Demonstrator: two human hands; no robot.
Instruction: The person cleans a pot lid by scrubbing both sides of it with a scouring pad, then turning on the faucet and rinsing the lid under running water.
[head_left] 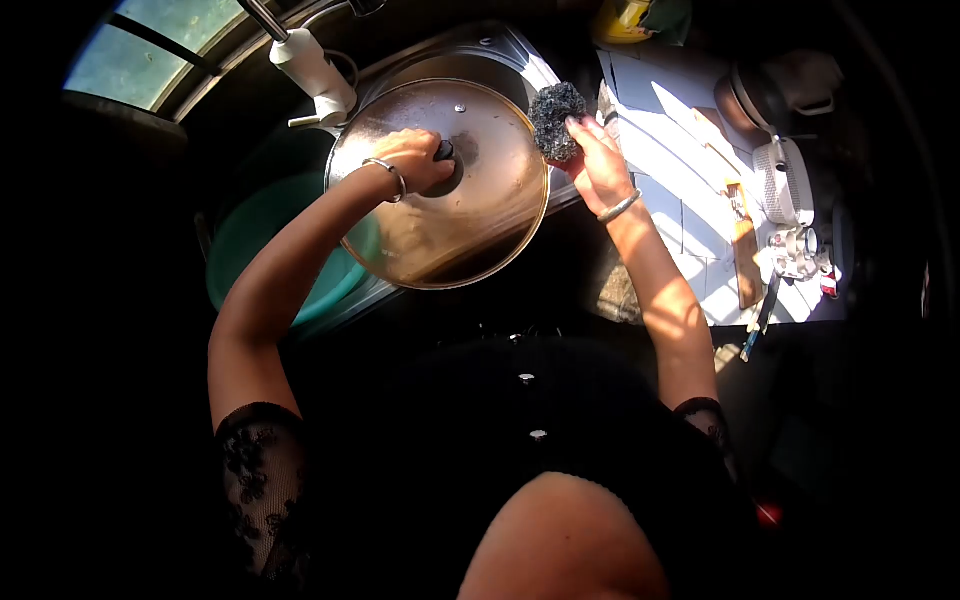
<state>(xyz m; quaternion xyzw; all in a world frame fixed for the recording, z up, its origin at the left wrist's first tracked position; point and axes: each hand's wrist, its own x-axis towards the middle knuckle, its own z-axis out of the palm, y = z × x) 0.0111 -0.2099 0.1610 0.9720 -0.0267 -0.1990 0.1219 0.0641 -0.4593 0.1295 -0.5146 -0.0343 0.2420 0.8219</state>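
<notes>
A large round glass lid (470,225) with a metal rim is held over the sink (515,60). My left hand (412,160) is closed around the dark knob at the lid's centre. In my right hand (598,165) is a dark grey steel wool scrubber (557,118), gripped between thumb and fingers. The scrubber is at the lid's right edge; I cannot tell whether it touches the rim. Drops and wet streaks show on the glass.
A green basin (290,250) sits left of the lid, partly behind my left arm. Above it stands a white faucet (312,75) near a window (150,50). On the white tiled counter (690,225) at right are a white basket (783,180), a pot (750,100) and a wooden board (746,265).
</notes>
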